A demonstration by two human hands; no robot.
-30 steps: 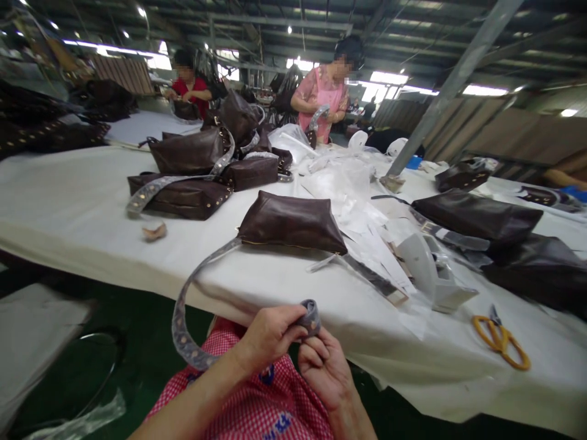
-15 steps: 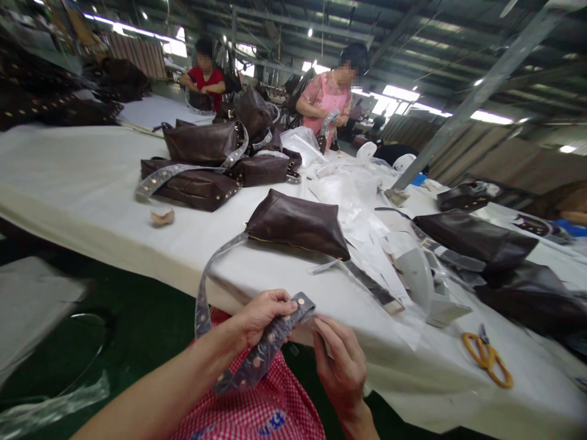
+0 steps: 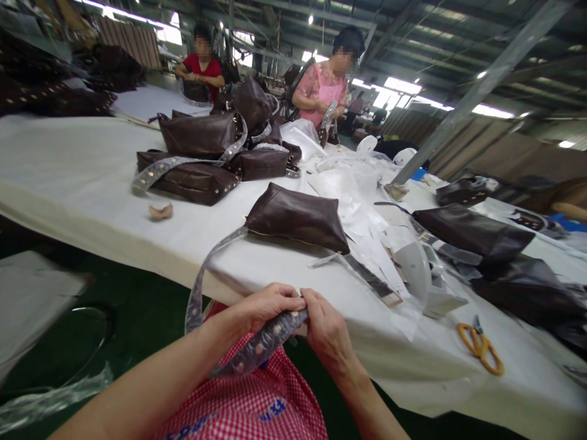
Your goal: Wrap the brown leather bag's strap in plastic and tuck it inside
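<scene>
A studded bag strap (image 3: 257, 347) in clear plastic wrap hangs in a loop at the table's front edge. Near its end my left hand (image 3: 270, 305) grips it, thumb on top. My right hand (image 3: 323, 324) is closed around the very tip, its fingertips meeting those of the left; the tip itself is hidden. The strap's other end runs up to a dark brown leather bag (image 3: 296, 217) lying on the table, with a gold zip along its lower edge. A second dark strap piece (image 3: 371, 281) extends from the bag's right corner.
Orange-handled scissors (image 3: 480, 348) lie at the right on the white-covered table (image 3: 92, 201). Several brown bags (image 3: 197, 137) are piled behind, more bags (image 3: 477, 232) at right. Plastic and paper scraps (image 3: 348, 189) fill the middle. Two people (image 3: 321, 91) work across the table.
My right hand has moved up and left onto the strap's tip and closed on it, beside my left hand. The view has shifted slightly.
</scene>
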